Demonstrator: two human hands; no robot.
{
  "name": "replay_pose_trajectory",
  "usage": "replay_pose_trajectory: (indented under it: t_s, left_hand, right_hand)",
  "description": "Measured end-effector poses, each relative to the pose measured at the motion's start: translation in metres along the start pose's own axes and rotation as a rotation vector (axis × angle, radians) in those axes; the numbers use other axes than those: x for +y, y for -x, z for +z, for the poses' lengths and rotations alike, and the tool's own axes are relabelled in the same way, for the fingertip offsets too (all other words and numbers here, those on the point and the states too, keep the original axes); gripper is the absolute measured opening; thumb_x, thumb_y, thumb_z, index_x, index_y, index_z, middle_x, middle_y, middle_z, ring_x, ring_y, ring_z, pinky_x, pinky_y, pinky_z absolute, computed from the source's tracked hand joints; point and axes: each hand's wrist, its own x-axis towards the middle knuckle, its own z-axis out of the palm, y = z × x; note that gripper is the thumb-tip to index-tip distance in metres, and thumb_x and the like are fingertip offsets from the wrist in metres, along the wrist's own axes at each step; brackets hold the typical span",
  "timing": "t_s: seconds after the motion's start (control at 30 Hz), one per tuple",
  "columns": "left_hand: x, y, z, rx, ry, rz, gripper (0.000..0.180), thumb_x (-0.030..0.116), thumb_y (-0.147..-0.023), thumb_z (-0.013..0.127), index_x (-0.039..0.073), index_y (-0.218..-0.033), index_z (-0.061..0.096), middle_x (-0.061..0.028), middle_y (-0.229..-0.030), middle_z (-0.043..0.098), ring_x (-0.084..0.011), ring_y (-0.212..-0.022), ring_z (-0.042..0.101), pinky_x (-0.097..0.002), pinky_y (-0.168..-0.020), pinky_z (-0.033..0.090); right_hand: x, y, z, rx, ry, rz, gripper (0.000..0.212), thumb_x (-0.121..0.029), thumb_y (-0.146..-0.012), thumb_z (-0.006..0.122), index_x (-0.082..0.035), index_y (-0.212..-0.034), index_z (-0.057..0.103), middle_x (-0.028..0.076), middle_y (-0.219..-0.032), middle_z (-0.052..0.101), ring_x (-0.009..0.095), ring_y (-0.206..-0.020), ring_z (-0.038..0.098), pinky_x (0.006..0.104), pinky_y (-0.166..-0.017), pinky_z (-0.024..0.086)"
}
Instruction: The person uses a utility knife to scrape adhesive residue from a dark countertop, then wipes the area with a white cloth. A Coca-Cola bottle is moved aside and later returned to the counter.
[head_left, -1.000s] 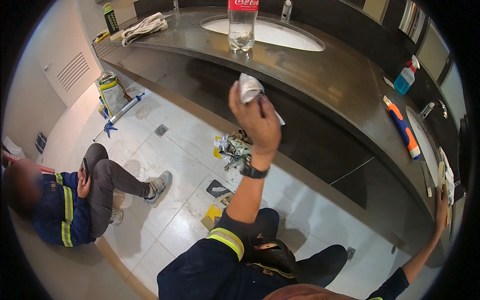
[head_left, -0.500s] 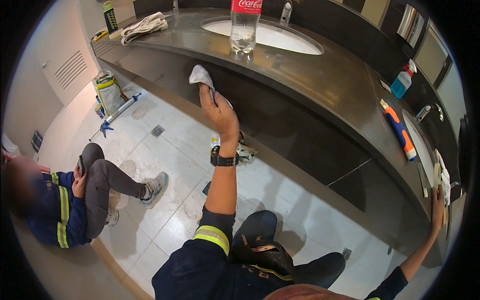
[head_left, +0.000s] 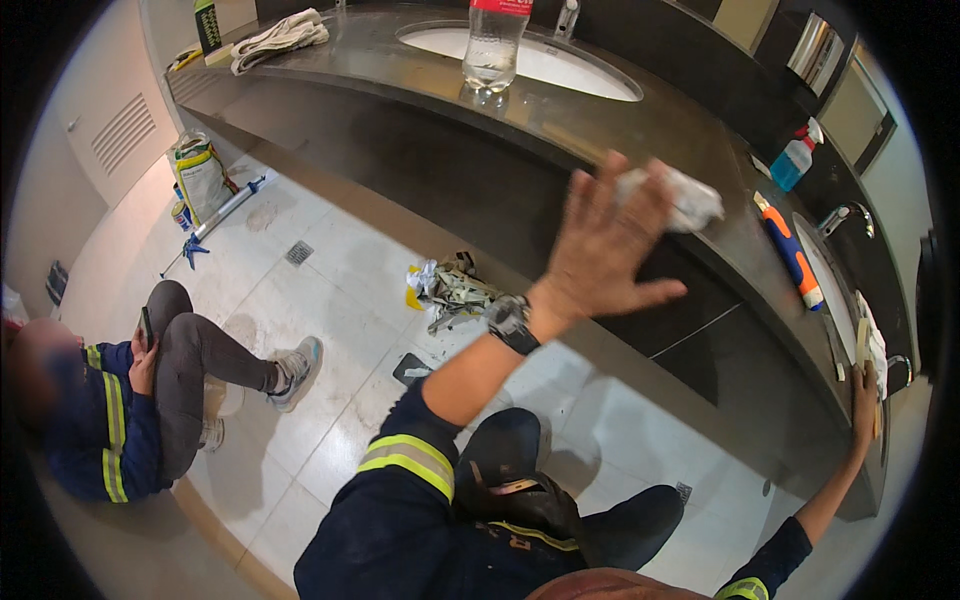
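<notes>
My left hand [head_left: 612,245] is raised at the front edge of the dark counter [head_left: 560,125], with its fingers spread. A crumpled white cloth [head_left: 692,203] lies under those fingers and sticks out to their right; part of it is hidden by the hand. My right hand [head_left: 865,405] rests at the counter's far right end, fingers stretched along a pale strip [head_left: 862,340], beside a white rag [head_left: 876,335]. A blue and orange cutter knife [head_left: 790,250] lies near it, by the right basin [head_left: 818,265].
A clear bottle [head_left: 492,55] stands before the middle basin [head_left: 580,75]; a spray bottle [head_left: 795,158] stands at right. A folded towel [head_left: 280,38] lies at left. Below are a caulking gun [head_left: 215,222], a sack [head_left: 203,175] and a debris pile [head_left: 462,292]. A seated person [head_left: 120,400] holds a phone.
My left hand has swung right with the white cloth, and its back now faces up with fingers spread. My right hand stays at the counter's end. The view has shifted slightly.
</notes>
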Motion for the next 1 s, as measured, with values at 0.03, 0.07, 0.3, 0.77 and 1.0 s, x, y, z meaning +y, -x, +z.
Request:
replay_pose_trajectory:
  t_s: [0.03, 0.07, 0.3, 0.77, 1.0]
  left_hand:
    - [-0.024, 0.002, -0.003, 0.014, -0.061, 0.014, 0.111, 0.086, -0.090, 0.045, 0.007, -0.166, 0.025, -0.0147, -0.174, 0.021, -0.0430, -0.161, 0.006, -0.0561, -0.129, 0.000]
    - [-0.052, 0.004, -0.011, 0.022, -0.104, -0.074, 0.116, 0.088, -0.089, 0.043, 0.007, -0.168, 0.019, -0.0139, -0.175, 0.014, -0.0452, -0.161, 0.003, -0.0576, -0.128, -0.001]
    - [-0.151, -0.004, -0.048, 0.221, -0.239, -0.202, 0.117, 0.081, -0.090, 0.052, 0.002, -0.167, 0.013, -0.0252, -0.173, 0.012, -0.0523, -0.158, 0.005, -0.0674, -0.124, 0.009]
    - [-0.193, 0.020, -0.048, 0.315, -0.196, -0.491, 0.097, 0.063, -0.104, 0.048, -0.010, -0.161, 0.020, -0.0315, -0.166, 0.025, -0.0538, -0.154, 0.017, -0.0593, -0.126, 0.016]
    - [-0.174, 0.080, -0.066, 0.205, -0.278, -0.597, 0.052, 0.017, -0.098, 0.058, -0.008, -0.143, 0.053, -0.0288, -0.142, 0.050, -0.0476, -0.139, 0.040, -0.0536, -0.118, 0.031]
  right_hand:
    - [0.007, 0.000, 0.000, 0.025, -0.014, -0.005, 0.069, -0.043, -0.107, 0.056, 0.002, -0.157, 0.043, 0.022, -0.160, 0.046, 0.030, -0.149, 0.042, 0.0369, -0.123, 0.029]
    - [0.012, 0.004, -0.003, 0.024, 0.011, 0.005, 0.069, -0.043, -0.107, 0.056, 0.002, -0.157, 0.043, 0.022, -0.160, 0.046, 0.030, -0.149, 0.042, 0.0370, -0.123, 0.030]
    - [-0.003, 0.001, 0.001, 0.038, 0.067, 0.008, 0.069, -0.043, -0.107, 0.057, 0.002, -0.156, 0.043, 0.024, -0.159, 0.047, 0.032, -0.144, 0.048, 0.0379, -0.120, 0.034]
    - [0.005, -0.005, 0.004, -0.005, -0.016, 0.015, 0.070, -0.044, -0.108, 0.055, 0.002, -0.158, 0.040, 0.023, -0.161, 0.043, 0.030, -0.149, 0.042, 0.0361, -0.122, 0.031]
    - [0.023, -0.011, 0.006, 0.027, 0.012, -0.013, 0.067, -0.046, -0.108, 0.054, -0.001, -0.157, 0.043, 0.023, -0.156, 0.049, 0.031, -0.146, 0.047, 0.0392, -0.121, 0.034]
